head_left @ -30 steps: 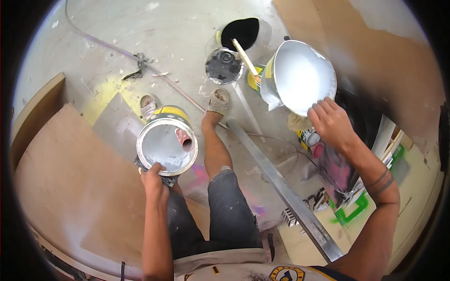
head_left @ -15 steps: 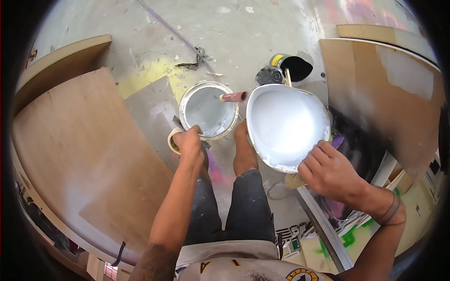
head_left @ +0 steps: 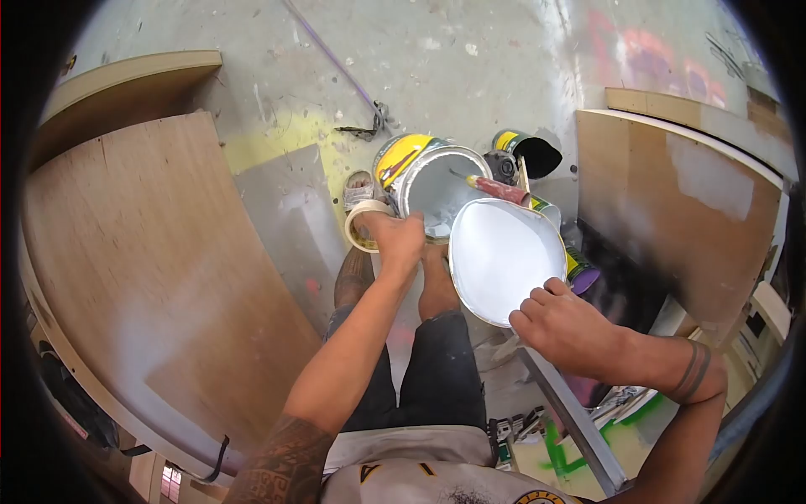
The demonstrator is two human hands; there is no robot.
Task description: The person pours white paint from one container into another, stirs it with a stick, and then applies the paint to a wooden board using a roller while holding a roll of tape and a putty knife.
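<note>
My left hand (head_left: pixel 396 239) is closed on the near rim of a paint can (head_left: pixel 416 160), which is tilted so that its yellow label shows. A roll of tape (head_left: pixel 353 228) hangs around the fingers of that hand. Inside the can is a pale grey coating, and a red-handled brush (head_left: pixel 501 191) lies over the right rim. My right hand (head_left: pixel 558 323) grips the lower right edge of a container (head_left: pixel 504 260) with a white inside, held tipped beside the can. My right fingertips are partly hidden.
Curved wooden panels stand at the left (head_left: pixel 151 252) and right (head_left: pixel 672 202). Beyond the paint can, a black can (head_left: pixel 537 155) lies on the floor. A purple cord (head_left: pixel 332 55) runs across the floor. Near my right forearm is a metal bar (head_left: pixel 571 412).
The paint can has tilted and shifted right in view, showing its label. My left hand has moved right with the tape roll, and the white container is slightly lower and nearer to the can.
</note>
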